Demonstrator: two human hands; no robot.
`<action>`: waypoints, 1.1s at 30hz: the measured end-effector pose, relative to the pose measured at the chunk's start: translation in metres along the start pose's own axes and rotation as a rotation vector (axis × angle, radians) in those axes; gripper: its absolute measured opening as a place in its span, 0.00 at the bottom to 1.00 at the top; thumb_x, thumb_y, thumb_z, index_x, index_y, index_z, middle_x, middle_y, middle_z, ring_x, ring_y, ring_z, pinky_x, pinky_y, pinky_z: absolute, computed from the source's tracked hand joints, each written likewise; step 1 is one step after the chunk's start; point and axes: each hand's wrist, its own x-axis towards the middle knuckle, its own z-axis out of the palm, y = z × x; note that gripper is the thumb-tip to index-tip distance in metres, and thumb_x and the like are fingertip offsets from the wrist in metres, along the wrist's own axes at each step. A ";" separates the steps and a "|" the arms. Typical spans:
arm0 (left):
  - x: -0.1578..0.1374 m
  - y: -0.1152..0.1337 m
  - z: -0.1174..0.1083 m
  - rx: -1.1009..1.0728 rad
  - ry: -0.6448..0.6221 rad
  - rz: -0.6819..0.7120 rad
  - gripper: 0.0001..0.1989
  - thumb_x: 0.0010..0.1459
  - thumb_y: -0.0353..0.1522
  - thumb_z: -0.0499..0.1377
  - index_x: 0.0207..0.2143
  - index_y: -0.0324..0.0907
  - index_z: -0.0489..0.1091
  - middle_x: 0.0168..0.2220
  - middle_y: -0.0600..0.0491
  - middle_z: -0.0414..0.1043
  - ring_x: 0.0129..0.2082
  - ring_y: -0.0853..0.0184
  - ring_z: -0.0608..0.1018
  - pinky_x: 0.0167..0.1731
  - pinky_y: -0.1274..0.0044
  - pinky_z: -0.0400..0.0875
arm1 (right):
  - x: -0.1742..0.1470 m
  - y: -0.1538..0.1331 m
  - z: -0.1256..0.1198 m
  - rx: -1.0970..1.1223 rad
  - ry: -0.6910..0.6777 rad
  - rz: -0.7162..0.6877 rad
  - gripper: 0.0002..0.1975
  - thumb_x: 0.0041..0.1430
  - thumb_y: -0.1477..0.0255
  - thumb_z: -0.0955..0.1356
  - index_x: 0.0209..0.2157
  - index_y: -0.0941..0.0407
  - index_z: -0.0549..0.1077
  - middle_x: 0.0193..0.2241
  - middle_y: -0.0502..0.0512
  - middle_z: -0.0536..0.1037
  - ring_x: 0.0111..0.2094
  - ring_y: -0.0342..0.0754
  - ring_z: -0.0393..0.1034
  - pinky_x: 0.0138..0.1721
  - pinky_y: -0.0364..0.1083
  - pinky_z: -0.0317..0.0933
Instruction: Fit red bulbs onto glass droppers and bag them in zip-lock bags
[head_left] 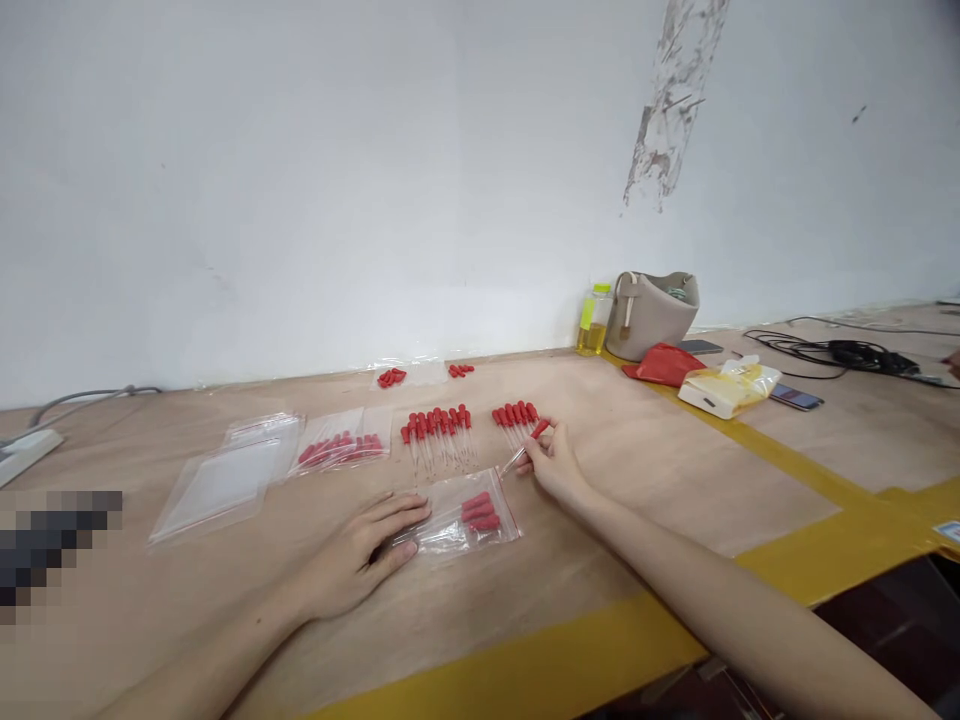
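Note:
My right hand (pixel 553 462) pinches a glass dropper (pixel 538 428) by its red rubber bulb, the clear tube slanting down to the left. The dropper's tip is by the upper right corner of a clear zip bag (pixel 442 535), which has several red-bulbed droppers (pixel 480 512) in it. Across the bag's left end lies my left hand (pixel 367 550), fingers stretched out and thumb apart, touching the plastic. Beyond the bag are a larger group of loose droppers (pixel 437 425) and a smaller row (pixel 515 413) close to my right hand.
Left of the loose droppers lie a filled bag (pixel 341 445) and flat zip bags (pixel 232 475). Red bulbs (pixel 391 378) lie near the wall. Farther right are a bottle (pixel 592 320), a grey handbag (pixel 652 315), a tissue pack (pixel 727 388), a phone (pixel 796 397) and black cables (pixel 862 352).

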 end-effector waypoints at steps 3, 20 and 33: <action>0.001 0.000 0.000 -0.003 0.002 0.008 0.19 0.60 0.38 0.48 0.54 0.50 0.57 0.55 0.54 0.58 0.55 0.61 0.60 0.54 0.64 0.54 | -0.007 -0.005 0.004 0.117 -0.002 0.094 0.11 0.55 0.72 0.58 0.38 0.52 0.48 0.20 0.42 0.65 0.19 0.40 0.68 0.25 0.43 0.66; -0.002 -0.002 0.003 0.034 -0.023 -0.073 0.23 0.59 0.40 0.47 0.57 0.49 0.51 0.57 0.54 0.54 0.57 0.60 0.56 0.54 0.64 0.53 | -0.016 -0.004 -0.011 -0.382 -0.327 -0.067 0.09 0.43 0.69 0.69 0.26 0.59 0.68 0.20 0.47 0.66 0.20 0.37 0.59 0.22 0.38 0.55; 0.000 0.004 -0.001 0.007 0.001 -0.027 0.20 0.60 0.38 0.47 0.55 0.49 0.54 0.56 0.54 0.57 0.55 0.63 0.59 0.54 0.66 0.54 | -0.016 -0.010 -0.005 -0.624 -0.636 -0.378 0.09 0.51 0.76 0.62 0.32 0.58 0.74 0.26 0.52 0.74 0.27 0.42 0.65 0.30 0.41 0.59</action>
